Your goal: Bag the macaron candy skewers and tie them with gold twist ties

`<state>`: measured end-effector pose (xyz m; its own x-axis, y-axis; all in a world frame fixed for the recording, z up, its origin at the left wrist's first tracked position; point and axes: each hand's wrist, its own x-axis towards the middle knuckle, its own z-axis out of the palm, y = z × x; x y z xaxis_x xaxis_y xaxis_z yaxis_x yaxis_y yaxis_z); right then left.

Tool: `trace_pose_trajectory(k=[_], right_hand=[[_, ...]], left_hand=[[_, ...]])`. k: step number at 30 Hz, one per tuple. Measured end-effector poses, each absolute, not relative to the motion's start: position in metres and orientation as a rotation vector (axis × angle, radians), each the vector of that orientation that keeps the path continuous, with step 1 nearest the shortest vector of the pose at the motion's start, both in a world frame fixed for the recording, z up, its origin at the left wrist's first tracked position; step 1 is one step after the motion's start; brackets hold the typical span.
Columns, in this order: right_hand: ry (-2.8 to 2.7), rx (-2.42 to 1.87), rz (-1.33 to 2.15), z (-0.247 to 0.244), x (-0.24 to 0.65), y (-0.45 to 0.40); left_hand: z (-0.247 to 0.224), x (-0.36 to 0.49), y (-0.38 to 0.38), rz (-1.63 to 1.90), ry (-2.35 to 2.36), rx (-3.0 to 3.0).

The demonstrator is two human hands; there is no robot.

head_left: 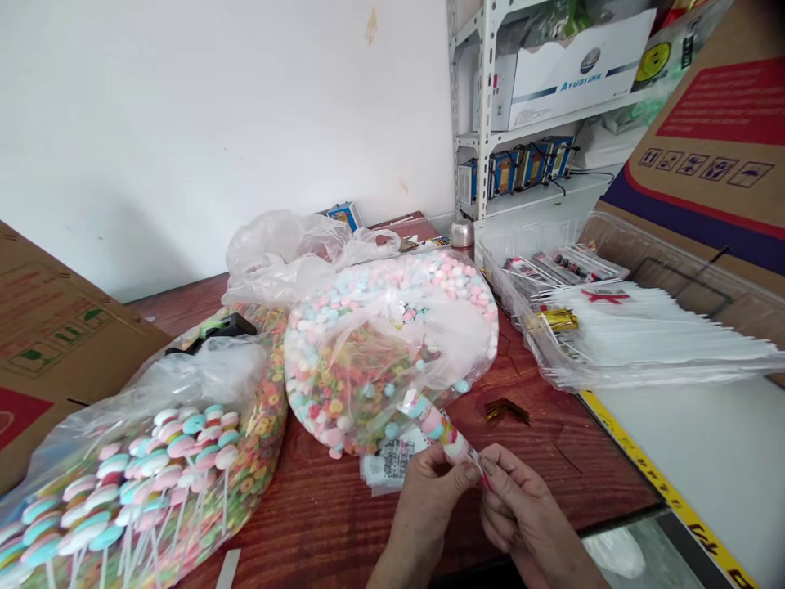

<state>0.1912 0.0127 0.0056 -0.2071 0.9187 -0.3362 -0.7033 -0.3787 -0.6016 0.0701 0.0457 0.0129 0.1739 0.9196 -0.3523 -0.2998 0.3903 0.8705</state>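
Observation:
Between both hands is a candy skewer, a stack of pink, blue, white and yellow sweets that looks wrapped in clear plastic. My left hand is closed round its lower part, thumb and fingertips pinching. Right beside it, my right hand pinches the gathered lower end of the wrapping, where a bit of pink shows. A large round heap of pastel and ring-shaped sweets, partly under clear plastic, lies just beyond. Printed plastic sachets or labels lie by my left hand. Gold twist ties rest to the right.
At left, several finished candy skewers lie on a bag of ring sweets. A clear plastic bin at right holds white sticks. Cardboard boxes flank the red-brown table. A metal shelf stands behind.

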Motion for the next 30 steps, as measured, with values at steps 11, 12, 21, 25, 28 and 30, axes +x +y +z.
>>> trace_pose_trajectory(k=[11,12,21,25,28,30], right_hand=[[-0.446,-0.639,2.202,-0.004,0.19,0.005],[-0.469,-0.667,2.177,-0.003,0.194,0.005],[-1.459,-1.993,0.203,-0.034,0.291,0.013],[-1.485,-1.903,0.254,-0.034,0.281,0.012],[-1.401,-1.697,0.477,-0.018,0.247,0.007],[-1.291,-1.557,0.75,-0.009,0.221,0.008]], left_hand=[[0.011,0.069,0.041,0.877,0.772,0.754],[0.012,0.071,0.041,0.878,0.769,0.727],[0.015,0.052,0.068,0.955,1.297,1.307],[0.01,0.058,0.067,0.903,1.502,1.87],[0.003,0.069,0.063,0.861,1.56,2.146],[-0.002,0.074,0.061,0.845,1.594,2.26]])
